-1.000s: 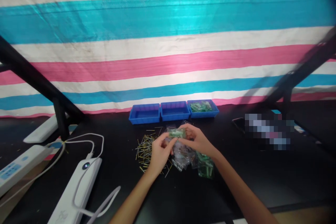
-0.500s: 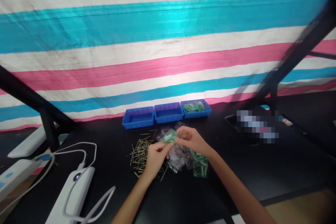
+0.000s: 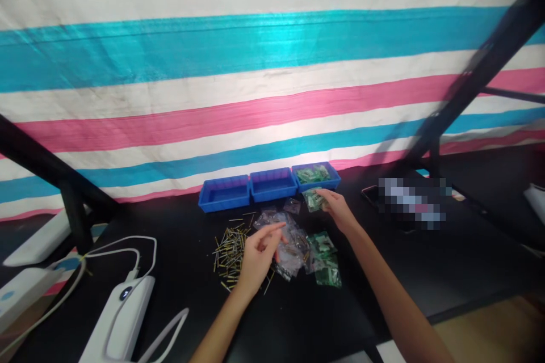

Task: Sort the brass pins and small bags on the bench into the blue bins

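Observation:
Pinched in my right hand [image 3: 336, 208] is a small green plastic packet [image 3: 313, 199], just in front of the rightmost blue bin [image 3: 317, 184], which has similar green packets inside. My left hand [image 3: 261, 252] hovers over a pile of clear plastic bags [image 3: 287, 232], its fingers apart with nothing seen in them. Left of that hand lies a heap of thin yellow-and-silver pins or rods [image 3: 230, 255]. More green packets [image 3: 327, 269] rest on the table, right of the clear bags.
Two more blue bins, a left one [image 3: 224, 202] and a middle one [image 3: 273, 193], stand in the row. At left are a white power bank [image 3: 121, 317] with cables and a white power strip [image 3: 25, 292]. A phone [image 3: 371, 195] lies at right. Black frame bars [image 3: 477, 82] slant at both sides.
My right hand has moved up and right with the green packet, toward the rightmost bin. My left hand has let go of the packet and its fingers have spread.

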The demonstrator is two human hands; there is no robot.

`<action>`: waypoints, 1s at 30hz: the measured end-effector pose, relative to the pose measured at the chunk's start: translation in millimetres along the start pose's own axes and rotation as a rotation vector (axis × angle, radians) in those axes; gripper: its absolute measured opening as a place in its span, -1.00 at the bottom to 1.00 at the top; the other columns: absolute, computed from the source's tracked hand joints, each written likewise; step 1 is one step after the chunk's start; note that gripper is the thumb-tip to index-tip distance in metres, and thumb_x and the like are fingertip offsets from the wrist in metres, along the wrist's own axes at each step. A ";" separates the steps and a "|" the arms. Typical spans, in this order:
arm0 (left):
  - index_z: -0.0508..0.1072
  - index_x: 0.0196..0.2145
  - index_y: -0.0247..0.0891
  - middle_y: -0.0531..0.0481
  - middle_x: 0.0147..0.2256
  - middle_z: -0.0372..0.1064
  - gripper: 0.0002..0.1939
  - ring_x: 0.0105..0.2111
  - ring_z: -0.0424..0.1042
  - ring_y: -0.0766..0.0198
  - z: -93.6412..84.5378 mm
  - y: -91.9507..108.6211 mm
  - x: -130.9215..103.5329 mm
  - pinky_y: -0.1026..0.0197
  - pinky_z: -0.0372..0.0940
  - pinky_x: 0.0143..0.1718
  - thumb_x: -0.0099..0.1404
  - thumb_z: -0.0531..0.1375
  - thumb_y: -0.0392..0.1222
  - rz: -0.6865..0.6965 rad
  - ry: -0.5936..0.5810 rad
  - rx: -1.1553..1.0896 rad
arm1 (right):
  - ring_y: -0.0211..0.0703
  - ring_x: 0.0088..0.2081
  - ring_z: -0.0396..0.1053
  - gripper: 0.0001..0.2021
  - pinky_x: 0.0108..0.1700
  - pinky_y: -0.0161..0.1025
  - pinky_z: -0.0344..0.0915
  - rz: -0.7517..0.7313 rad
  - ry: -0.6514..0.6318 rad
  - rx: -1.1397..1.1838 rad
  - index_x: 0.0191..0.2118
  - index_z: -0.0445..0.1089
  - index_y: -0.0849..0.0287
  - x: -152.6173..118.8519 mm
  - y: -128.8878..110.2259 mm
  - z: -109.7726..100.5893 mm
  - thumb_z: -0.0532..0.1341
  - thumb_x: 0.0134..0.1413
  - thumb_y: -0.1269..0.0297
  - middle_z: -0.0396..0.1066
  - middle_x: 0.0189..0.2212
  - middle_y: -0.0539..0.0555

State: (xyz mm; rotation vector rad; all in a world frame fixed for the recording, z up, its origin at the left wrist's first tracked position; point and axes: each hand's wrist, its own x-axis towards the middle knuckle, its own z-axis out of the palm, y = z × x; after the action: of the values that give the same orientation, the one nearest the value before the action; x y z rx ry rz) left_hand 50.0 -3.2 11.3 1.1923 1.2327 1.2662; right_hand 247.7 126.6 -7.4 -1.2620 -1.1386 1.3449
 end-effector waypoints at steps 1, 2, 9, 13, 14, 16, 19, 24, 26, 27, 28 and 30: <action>0.43 -0.14 -0.29 0.00 -0.44 0.40 -0.63 -0.68 0.23 0.46 -0.1 0.2 -0.4 0.37 0.07 -0.68 0.21 0.10 0.00 0.001 0.000 -0.005 | -0.36 -0.54 0.21 -0.60 -0.61 -0.42 0.00 -0.009 0.003 0.000 -0.29 0.45 0.20 1.1 -0.3 -0.2 0.25 -0.22 -0.01 0.41 -0.44 0.02; 0.42 -0.13 -0.28 0.00 -0.43 0.40 -0.63 -0.68 0.23 0.47 -0.3 0.3 -0.5 0.37 0.07 -0.67 0.21 0.10 0.00 0.003 0.002 -0.010 | -0.38 -0.57 0.17 -0.57 -0.63 -0.42 -0.04 -0.029 0.009 0.002 -0.25 0.44 0.20 2.2 -0.9 0.1 0.24 -0.21 -0.02 0.42 -0.42 0.03; 0.40 -0.10 -0.25 -0.02 -0.35 0.39 -0.63 -0.67 0.23 0.48 -1.9 0.1 1.8 0.37 0.05 -0.67 0.22 0.08 0.00 0.009 0.009 0.000 | -0.31 -0.43 0.26 -0.39 -0.59 -0.43 0.08 -0.132 -0.035 -0.173 0.07 0.24 0.07 2.5 -1.7 4.2 0.23 -0.17 0.01 0.41 -0.14 0.10; 0.41 -0.14 -0.27 -0.04 -0.30 0.36 -0.63 -0.66 0.24 0.49 -1.4 -1.6 1.9 0.36 0.04 -0.67 0.23 0.06 0.02 0.011 0.005 0.018 | -0.27 -0.46 0.28 -0.61 -0.43 -0.32 0.20 -0.280 -0.083 -0.503 -0.22 0.46 0.20 -4.9 1.6 1.1 0.22 -0.14 0.04 0.46 -0.38 0.09; 0.41 -0.15 -0.27 -0.04 -0.29 0.35 -0.63 -0.66 0.24 0.49 -1.3 -2.1 1.9 0.36 0.04 -0.66 0.23 0.06 0.02 0.012 0.003 0.025 | -0.26 -0.47 0.27 -0.64 -0.41 -0.31 0.20 -0.302 -0.138 -0.594 -0.26 0.47 0.19 -7.0 1.1 -0.7 0.22 -0.14 0.04 0.46 -0.42 0.07; 0.41 -0.16 -0.27 -0.04 -0.27 0.34 -0.64 -0.65 0.24 0.49 -1.0 -3.2 2.2 0.36 0.04 -0.67 0.24 0.05 0.02 0.011 0.000 0.035 | -0.25 -0.46 0.27 -0.66 -0.38 -0.30 0.21 -0.318 -0.304 -0.724 -0.27 0.47 0.14 -11.1 -1.0 -4.6 0.27 -0.19 0.06 0.46 -0.41 0.04; 0.41 -0.17 -0.28 -0.04 -0.28 0.34 -0.64 -0.65 0.24 0.49 -0.6 -4.9 2.7 0.36 0.03 -0.67 0.25 0.03 0.02 0.005 -0.001 0.040 | -0.23 -0.39 0.30 -0.65 -0.33 -0.30 0.23 -0.345 -0.464 -0.796 -0.26 0.46 0.14 -15.8 -4.1 -8.3 0.32 -0.25 0.09 0.45 -0.34 0.04; 0.40 -0.16 -0.28 -0.03 -0.28 0.31 -0.64 -0.64 0.26 0.48 -0.7 -6.7 2.7 0.36 0.05 -0.67 0.26 0.02 0.00 -0.002 -0.013 0.045 | -0.23 -0.36 0.30 -0.66 -0.31 -0.31 0.21 -0.320 -0.508 -0.873 -0.31 0.45 0.14 -19.2 -5.4 -12.0 0.33 -0.28 0.09 0.42 -0.36 0.03; 0.40 -0.16 -0.29 -0.02 -0.28 0.31 -0.65 -0.63 0.26 0.48 -1.3 -6.7 2.8 0.37 0.05 -0.66 0.27 0.01 0.00 -0.004 -0.018 0.047 | -0.21 -0.35 0.31 -0.61 -0.33 -0.32 0.21 -0.256 -0.571 -0.911 -0.29 0.46 0.13 -20.9 -7.3 -16.0 0.37 -0.36 0.10 0.42 -0.36 0.02; 0.40 -0.16 -0.29 -0.02 -0.28 0.32 -0.65 -0.63 0.26 0.48 -1.6 -6.6 2.9 0.37 0.06 -0.66 0.28 0.00 -0.01 -0.004 -0.019 0.045 | -0.20 -0.34 0.31 -0.60 -0.33 -0.32 0.20 -0.232 -0.575 -0.944 -0.29 0.46 0.12 -22.2 -8.9 -18.4 0.38 -0.39 0.11 0.42 -0.35 0.02; 0.40 -0.16 -0.29 -0.02 -0.28 0.32 -0.65 -0.63 0.26 0.48 -1.9 -6.4 3.0 0.37 0.06 -0.66 0.28 0.00 -0.01 -0.005 -0.019 0.041 | -0.19 -0.33 0.32 -0.60 -0.34 -0.32 0.19 -0.218 -0.560 -0.981 -0.29 0.47 0.10 -23.9 -10.7 -20.8 0.38 -0.41 0.12 0.41 -0.34 0.02; 0.40 -0.17 -0.29 -0.02 -0.28 0.32 -0.65 -0.63 0.27 0.48 -2.4 -6.0 3.1 0.37 0.06 -0.66 0.28 -0.01 -0.01 -0.008 -0.017 0.034 | -0.17 -0.30 0.32 -0.61 -0.33 -0.32 0.18 -0.215 -0.524 -1.040 -0.28 0.47 0.05 -27.8 -14.5 -24.8 0.38 -0.41 0.14 0.40 -0.31 0.00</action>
State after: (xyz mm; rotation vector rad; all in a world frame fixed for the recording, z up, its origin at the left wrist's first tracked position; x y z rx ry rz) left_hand 47.5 -0.1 5.3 1.2193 1.2505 1.2315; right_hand 273.8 101.6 9.6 -1.4192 -2.4618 0.9203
